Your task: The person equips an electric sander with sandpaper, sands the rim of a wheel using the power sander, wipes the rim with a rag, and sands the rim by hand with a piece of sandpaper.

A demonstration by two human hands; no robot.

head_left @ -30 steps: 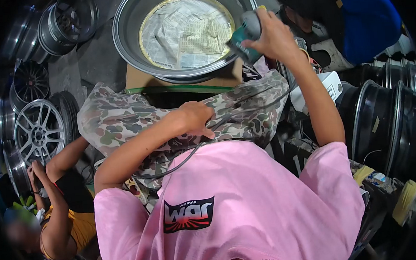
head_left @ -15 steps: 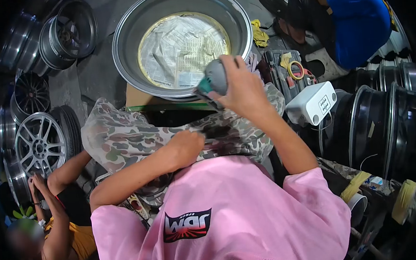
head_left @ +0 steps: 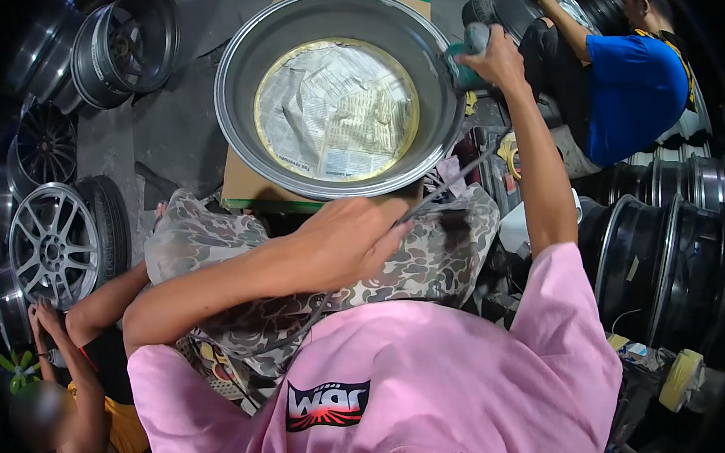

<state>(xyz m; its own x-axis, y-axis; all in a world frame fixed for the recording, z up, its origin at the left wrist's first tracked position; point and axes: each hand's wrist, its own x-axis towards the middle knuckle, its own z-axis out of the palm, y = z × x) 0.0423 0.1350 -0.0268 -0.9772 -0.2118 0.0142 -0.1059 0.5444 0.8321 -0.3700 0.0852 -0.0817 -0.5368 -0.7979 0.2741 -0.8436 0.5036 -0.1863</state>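
Observation:
A large grey wheel rim (head_left: 243, 109) lies flat on a cardboard box (head_left: 248, 182) before me, its centre covered by newspaper (head_left: 322, 113) edged with yellow tape. My right hand (head_left: 495, 56) grips a green and grey power sander (head_left: 467, 58) at the rim's right outer edge. Over my camouflage-covered lap, my left hand (head_left: 363, 239) is closed on a dark cable (head_left: 451, 181), which runs up toward the right arm. The sander's underside is hidden.
Spoked wheels (head_left: 52, 245) stand at the left, and a person in yellow (head_left: 126, 436) sits below them. A person in blue (head_left: 637, 93) crouches upper right. Dark rims (head_left: 630, 252) line the right side, near a white box (head_left: 522, 223).
The sander in my right hand swung toward my lap, then out to the rim's right edge. My left hand rose from the lap and now holds the cable. The view shifted, showing the rim lower.

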